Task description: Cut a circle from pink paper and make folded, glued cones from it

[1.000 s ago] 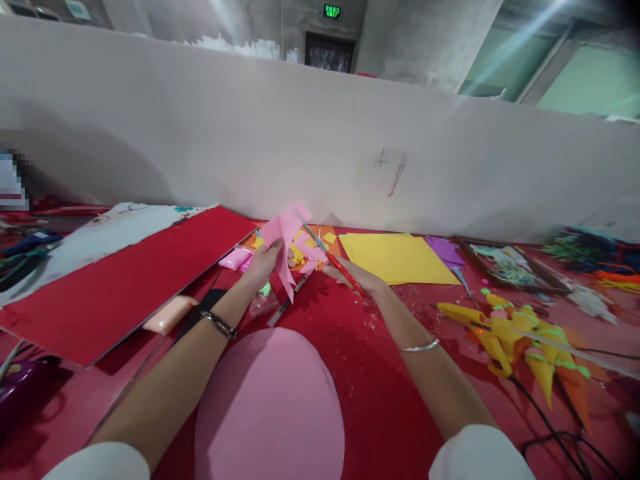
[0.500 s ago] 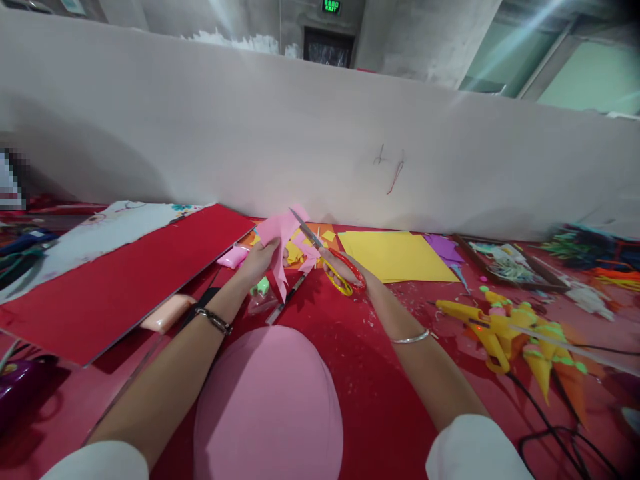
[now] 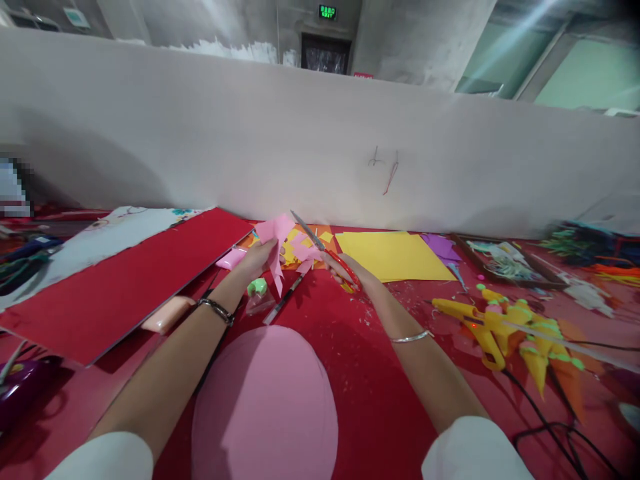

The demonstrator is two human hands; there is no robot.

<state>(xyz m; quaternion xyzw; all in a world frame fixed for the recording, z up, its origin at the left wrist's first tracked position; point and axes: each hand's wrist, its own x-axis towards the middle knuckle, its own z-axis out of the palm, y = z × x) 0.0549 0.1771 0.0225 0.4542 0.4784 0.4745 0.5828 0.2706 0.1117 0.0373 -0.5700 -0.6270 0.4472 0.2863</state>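
Note:
My left hand (image 3: 263, 257) is closed on a cut sheet of pink craft paper or foam (image 3: 275, 230), with a pointed strip hanging down from it. My right hand (image 3: 354, 270) grips a pair of scissors (image 3: 320, 244) by the red and yellow handles. The blades point up and to the left, just right of the pink sheet and apart from it. Under them a smaller pink scrap (image 3: 303, 249) shows above yellow and orange pieces. A large pink oval (image 3: 267, 400) lies flat between my forearms.
A red board (image 3: 145, 283) slants along the left. Yellow sheets (image 3: 395, 257) lie beyond my right hand, near a tray of odds and ends (image 3: 505, 260). A yellow glue gun (image 3: 475, 327) with a cord sits at right. A white partition (image 3: 240, 133) stands behind.
The pink sheet has turned and come away from the blades, its top edge lower. The scissor handles have drawn closer together. The whole view has shifted slightly.

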